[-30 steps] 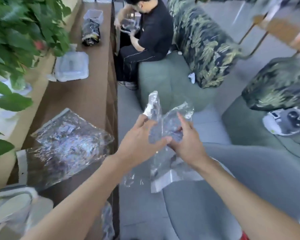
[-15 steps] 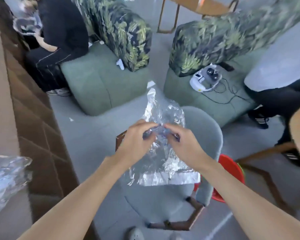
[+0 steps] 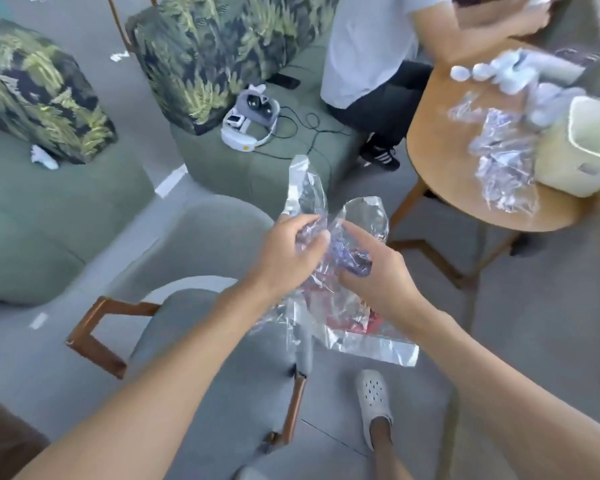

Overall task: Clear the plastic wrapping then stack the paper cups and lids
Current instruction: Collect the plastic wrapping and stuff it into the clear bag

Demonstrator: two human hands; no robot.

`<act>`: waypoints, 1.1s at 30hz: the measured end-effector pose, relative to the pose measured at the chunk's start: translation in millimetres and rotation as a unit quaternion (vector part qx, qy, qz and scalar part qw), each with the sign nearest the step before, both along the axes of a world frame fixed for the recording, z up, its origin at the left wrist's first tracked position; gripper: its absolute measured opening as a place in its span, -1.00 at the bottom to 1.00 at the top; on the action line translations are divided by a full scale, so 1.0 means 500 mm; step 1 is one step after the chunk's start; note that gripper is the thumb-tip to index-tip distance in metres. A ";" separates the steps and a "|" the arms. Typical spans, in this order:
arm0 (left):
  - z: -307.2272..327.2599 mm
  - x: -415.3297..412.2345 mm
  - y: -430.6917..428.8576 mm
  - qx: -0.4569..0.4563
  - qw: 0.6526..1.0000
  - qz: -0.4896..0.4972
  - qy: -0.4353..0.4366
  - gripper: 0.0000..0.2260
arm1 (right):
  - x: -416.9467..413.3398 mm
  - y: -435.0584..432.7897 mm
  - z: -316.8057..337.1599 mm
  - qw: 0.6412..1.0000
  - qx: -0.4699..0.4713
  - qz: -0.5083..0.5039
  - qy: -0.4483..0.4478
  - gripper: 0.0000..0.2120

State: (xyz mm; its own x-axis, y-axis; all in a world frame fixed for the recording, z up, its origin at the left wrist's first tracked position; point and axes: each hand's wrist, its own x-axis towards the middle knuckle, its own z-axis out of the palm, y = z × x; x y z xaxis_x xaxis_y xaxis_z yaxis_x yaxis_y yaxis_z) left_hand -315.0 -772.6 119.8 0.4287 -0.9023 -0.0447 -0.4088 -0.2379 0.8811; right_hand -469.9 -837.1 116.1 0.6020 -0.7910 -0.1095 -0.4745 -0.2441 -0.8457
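Grey chair [image 3: 205,237]: directly beneath both hands. It appears to be only what the person stands over, not a support; nothing is seen resting on it.

Round wooden worktop [image 3: 440,150]: up and to the right of the right hand, well apart. It carries a heap of loose plastic [image 3: 506,168] beside a cream container [image 3: 582,147], so it is probably the collection point for discarded wrap.

Plastic wrapping [image 3: 357,337]: held in mid-air between the two hands. Its middle is bunched and its free ends stand above and hang below the grip. Judged purpose: compacting the sheet for disposal.

Left hand [image 3: 288,251]: fingers curled, gripping the bunched centre.

Right hand [image 3: 378,275]: thumb and fingers closed into the same crumple, close against the left.

Not determinable:
- The white rounded items [image 3: 471,71] at the far side of the worktop are blurred, so cups or lids cannot be confirmed.
- A red patch shows through the hanging plastic below the right hand and cannot be identified.
- The container is cut by the frame edge.
- No stacked cups or lids are in view.
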 end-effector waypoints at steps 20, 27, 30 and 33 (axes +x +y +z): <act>-0.782 -0.195 -0.478 0.238 0.969 -0.010 -0.060 -0.83 | -0.191 -0.558 -0.775 0.981 0.067 -0.047 0.178 -0.79; -1.084 -0.146 -0.452 0.266 0.957 0.009 -0.116 -0.86 | -0.084 -0.530 -1.086 0.988 0.070 -0.038 0.136 -0.93; -1.172 -0.137 -0.449 0.273 0.954 -0.001 -0.123 -0.96 | -0.066 -0.522 -1.194 0.988 0.043 -0.058 0.140 -0.87; -1.241 -0.124 -0.446 0.319 0.942 -0.039 -0.093 -0.65 | -0.054 -0.521 -1.275 0.974 0.055 -0.041 0.216 -0.71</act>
State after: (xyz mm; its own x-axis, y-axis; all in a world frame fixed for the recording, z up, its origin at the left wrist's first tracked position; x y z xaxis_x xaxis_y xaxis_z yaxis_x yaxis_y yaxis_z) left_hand -376.9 -995.7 -500.7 0.4168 -0.7464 -0.5188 -0.5800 -0.6578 0.4805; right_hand -496.9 -1097.4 -521.5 0.4165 -0.8036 -0.4250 -0.8056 -0.1096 -0.5822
